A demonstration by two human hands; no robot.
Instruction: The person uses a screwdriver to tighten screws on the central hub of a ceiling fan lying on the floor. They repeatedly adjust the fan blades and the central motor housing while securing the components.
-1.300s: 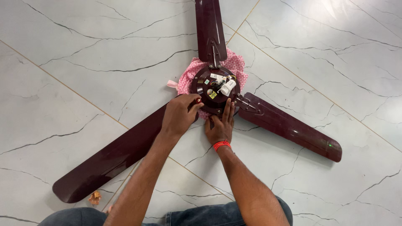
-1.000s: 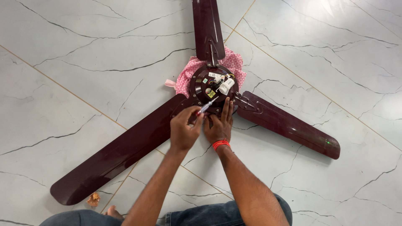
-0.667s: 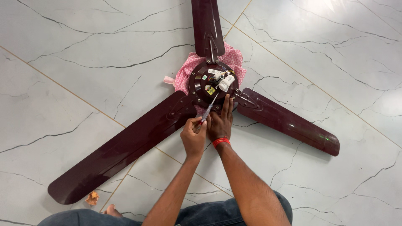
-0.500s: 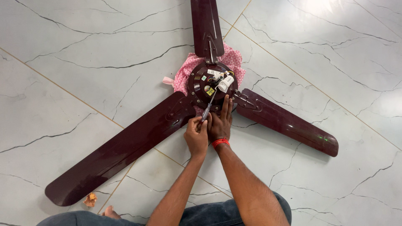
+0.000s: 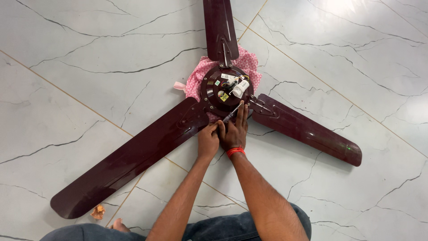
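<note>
A dark maroon ceiling fan lies on the floor with its three blades spread out; its round motor hub (image 5: 225, 90) faces up and shows a white capacitor (image 5: 240, 88) and wires. My left hand (image 5: 208, 140) is closed on the handle end of a thin screwdriver (image 5: 232, 113), whose tip points at the hub's lower rim. My right hand (image 5: 235, 129), with a red band at the wrist, lies beside it, its fingers stretched up along the screwdriver and touching the hub's edge.
A pink cloth (image 5: 198, 79) lies bunched under the hub. The floor is white marble tile (image 5: 89, 53) with dark veins. A small orange scrap (image 5: 98, 211) sits near the left blade's tip (image 5: 71, 203). My knees in blue jeans (image 5: 249, 230) fill the bottom edge.
My left hand drew back from the hub towards me with the screwdriver, which now points at the hub's lower rim. The right hand stayed at the hub's edge. The fan shifted slightly in view.
</note>
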